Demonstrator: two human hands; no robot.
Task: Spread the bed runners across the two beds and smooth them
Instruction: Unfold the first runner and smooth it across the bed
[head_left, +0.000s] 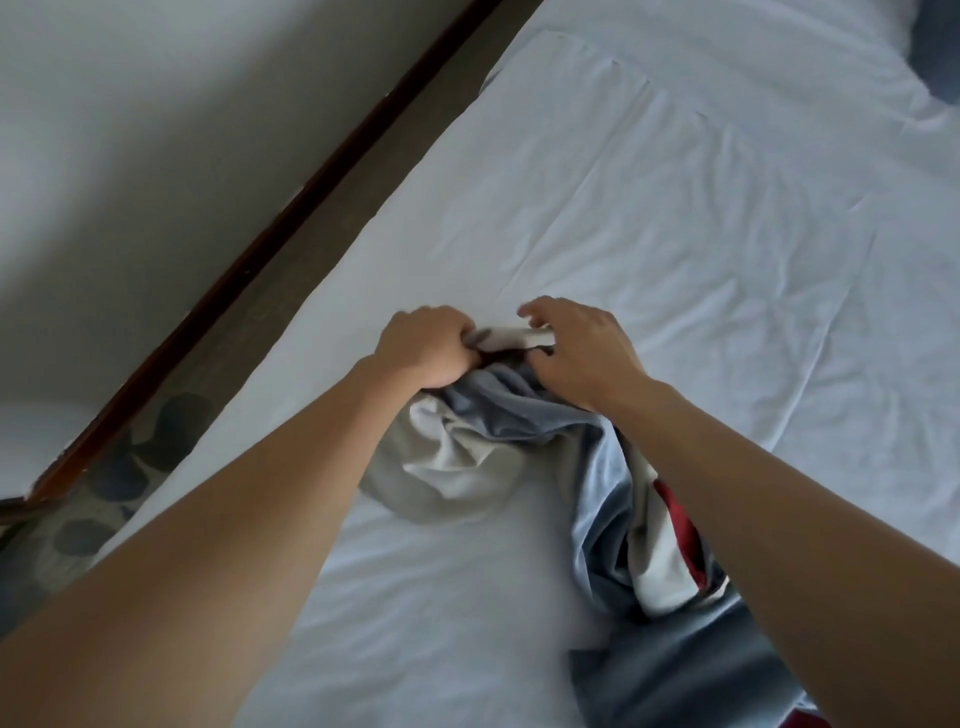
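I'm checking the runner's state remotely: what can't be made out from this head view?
- Bed runner: its far end runs off the bottom edge; full length unknown.
- Left hand fingertips: buried in the bunched cloth.
- Right hand: its grip is blurred.
- Second bed: outside the frame.
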